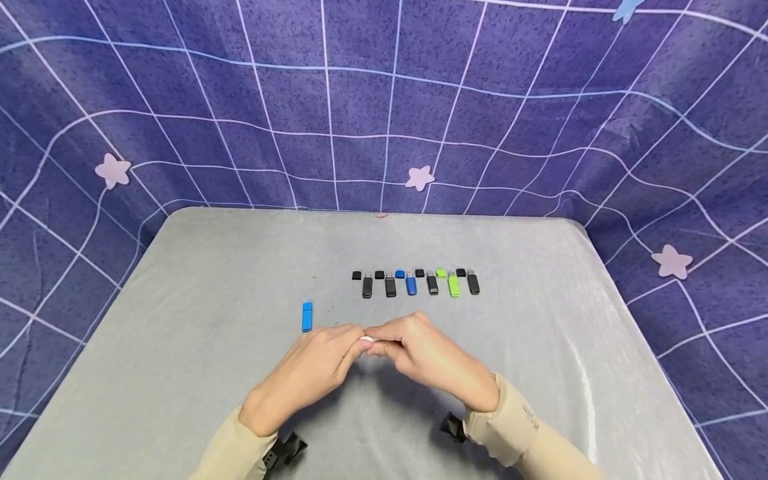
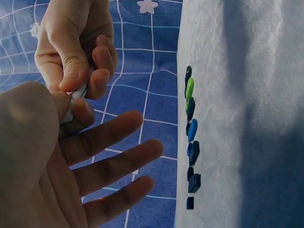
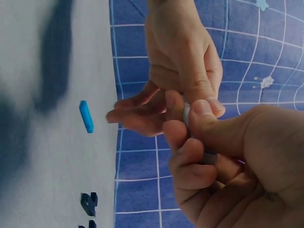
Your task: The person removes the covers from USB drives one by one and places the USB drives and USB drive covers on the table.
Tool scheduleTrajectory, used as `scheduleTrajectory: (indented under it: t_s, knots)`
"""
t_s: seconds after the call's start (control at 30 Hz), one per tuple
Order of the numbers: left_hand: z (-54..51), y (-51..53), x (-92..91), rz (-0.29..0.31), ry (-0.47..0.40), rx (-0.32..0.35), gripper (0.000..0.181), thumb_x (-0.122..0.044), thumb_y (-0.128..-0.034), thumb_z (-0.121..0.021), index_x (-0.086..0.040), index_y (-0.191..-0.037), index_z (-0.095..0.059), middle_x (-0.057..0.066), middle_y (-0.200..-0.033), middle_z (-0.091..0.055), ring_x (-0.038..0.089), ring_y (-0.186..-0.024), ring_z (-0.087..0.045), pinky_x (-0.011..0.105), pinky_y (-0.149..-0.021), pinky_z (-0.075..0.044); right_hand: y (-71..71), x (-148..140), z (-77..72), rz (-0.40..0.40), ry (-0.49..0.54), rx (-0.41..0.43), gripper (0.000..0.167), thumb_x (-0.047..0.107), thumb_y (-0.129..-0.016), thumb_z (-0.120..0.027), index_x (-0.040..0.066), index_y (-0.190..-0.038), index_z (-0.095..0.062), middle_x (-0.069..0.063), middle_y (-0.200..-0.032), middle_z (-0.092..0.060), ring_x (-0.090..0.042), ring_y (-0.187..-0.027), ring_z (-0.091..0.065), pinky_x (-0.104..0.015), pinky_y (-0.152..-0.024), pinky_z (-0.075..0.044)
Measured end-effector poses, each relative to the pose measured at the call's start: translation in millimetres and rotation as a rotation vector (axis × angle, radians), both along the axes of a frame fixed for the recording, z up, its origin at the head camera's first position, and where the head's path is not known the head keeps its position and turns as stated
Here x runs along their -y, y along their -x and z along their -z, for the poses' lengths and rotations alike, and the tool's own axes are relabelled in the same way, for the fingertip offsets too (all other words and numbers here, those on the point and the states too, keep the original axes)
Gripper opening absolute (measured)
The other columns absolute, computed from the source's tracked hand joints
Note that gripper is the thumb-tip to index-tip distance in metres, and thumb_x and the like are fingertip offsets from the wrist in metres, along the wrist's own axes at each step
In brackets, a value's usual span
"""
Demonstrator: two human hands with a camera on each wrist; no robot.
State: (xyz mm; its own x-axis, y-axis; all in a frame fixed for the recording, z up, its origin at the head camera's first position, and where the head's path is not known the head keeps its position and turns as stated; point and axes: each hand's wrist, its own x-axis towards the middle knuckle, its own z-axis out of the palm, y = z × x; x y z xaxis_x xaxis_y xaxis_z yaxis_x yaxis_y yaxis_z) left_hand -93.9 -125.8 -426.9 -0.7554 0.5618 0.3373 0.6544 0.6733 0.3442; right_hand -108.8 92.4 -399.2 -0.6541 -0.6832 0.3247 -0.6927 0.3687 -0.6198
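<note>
Both hands meet above the grey table, pinching a small white USB stick (image 1: 368,339) between them. My left hand (image 1: 318,363) grips one end with thumb and index finger; its other fingers extend free in the left wrist view. Around the other end, the fingers of my right hand (image 1: 432,353) are curled, and a grey part (image 3: 209,158) peeks out from them in the right wrist view. Most of the stick is hidden by fingers. On the table just beyond the left hand lies a blue USB stick (image 1: 307,317) with its cap on.
Farther back, several uncapped USB sticks stand in a row, among them a green one (image 1: 453,285), a blue one (image 1: 411,285) and a black one (image 1: 367,287). Small caps lie beside them, such as a black cap (image 1: 357,275). A purple grid-patterned curtain (image 1: 360,100) surrounds the table (image 1: 228,267).
</note>
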Motion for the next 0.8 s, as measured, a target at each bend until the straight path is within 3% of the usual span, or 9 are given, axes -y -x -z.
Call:
scheduleTrajectory:
  t_s: [0.17, 0.3, 0.47, 0.53, 0.67, 0.73, 0.8]
  knots:
    - [-0.3, -0.4, 0.1, 0.011, 0.016, 0.022, 0.021, -0.031, -0.1088, -0.053, -0.023, -0.089, -0.055, -0.015, -0.073, -0.039, 0.002, -0.062, -0.037, 0.018, -0.053, -0.033, 0.2, 0, 1.3, 0.007, -0.035, -0.081, 0.011, 0.013, -0.099, -0.069, 0.01, -0.105, -0.078, 0.003, -0.086, -0.075, 0.001, -0.067, -0.053, -0.011, -0.065, -0.049]
    - [1.5, -1.0, 0.9, 0.038, 0.012, 0.049, 0.025, -0.032, -0.1082, -0.054, -0.024, -0.085, -0.051, -0.015, -0.072, -0.036, 0.0, -0.06, -0.033, 0.017, -0.05, -0.029, -1.7, -2, 1.7, 0.024, -0.049, -0.022, 0.009, 0.015, -0.1, -0.069, 0.012, -0.096, -0.077, 0.007, -0.076, -0.067, 0.004, -0.061, -0.044, -0.011, -0.058, -0.044]
    - [4.2, 1.1, 4.3, 0.082, 0.017, 0.081, 0.028, -0.032, -0.1088, -0.053, -0.026, -0.082, -0.048, -0.015, -0.071, -0.037, 0.0, -0.061, -0.035, 0.018, -0.053, -0.034, -1.5, -13, 6.3, 0.03, -0.052, 0.009, 0.009, 0.013, -0.098, -0.071, 0.009, -0.095, -0.078, 0.004, -0.075, -0.071, 0.006, -0.061, -0.049, -0.011, -0.057, -0.047]
    - [5.8, 0.8, 12.4, 0.035, 0.034, 0.086, 0.025, -0.03, -0.1087, -0.053, -0.026, -0.084, -0.052, -0.015, -0.074, -0.045, 0.001, -0.065, -0.046, 0.021, -0.058, -0.044, 0.4, -22, 9.1, 0.067, -0.055, 0.01, 0.008, 0.01, -0.097, -0.071, 0.008, -0.092, -0.077, 0.003, -0.074, -0.07, 0.005, -0.061, -0.049, -0.012, -0.057, -0.047]
    - [8.4, -1.3, 36.4, -0.092, 0.049, 0.091, 0.018, -0.026, -0.1071, -0.057, -0.027, -0.09, -0.058, -0.015, -0.082, -0.056, 0.003, -0.075, -0.055, 0.029, -0.069, -0.052, 4.3, -45, 11.4, 0.192, -0.033, 0.038, 0.007, 0.007, -0.095, -0.072, 0.011, -0.091, -0.076, 0.004, -0.072, -0.064, 0.002, -0.059, -0.044, -0.018, -0.054, -0.044]
    - [9.8, -1.4, 45.2, -0.108, 0.039, 0.078, 0.013, -0.025, -0.1062, -0.059, -0.026, -0.095, -0.064, -0.015, -0.091, -0.064, 0.003, -0.083, -0.062, 0.032, -0.076, -0.056, 5.2, -53, 10.4, 0.235, -0.022, 0.052, 0.007, 0.009, -0.096, -0.071, 0.013, -0.093, -0.076, 0.006, -0.073, -0.062, 0.002, -0.06, -0.046, -0.019, -0.055, -0.045]
    - [10.7, -0.3, 49.3, -0.079, 0.015, 0.056, 0.008, -0.023, -0.1045, -0.062, -0.022, -0.103, -0.07, -0.013, -0.099, -0.069, 0.005, -0.089, -0.067, 0.033, -0.081, -0.058, 5.7, -58, 9.9, 0.261, -0.019, 0.056, 0.006, 0.011, -0.097, -0.07, 0.014, -0.097, -0.076, 0.007, -0.077, -0.064, 0.001, -0.061, -0.05, -0.021, -0.057, -0.048]
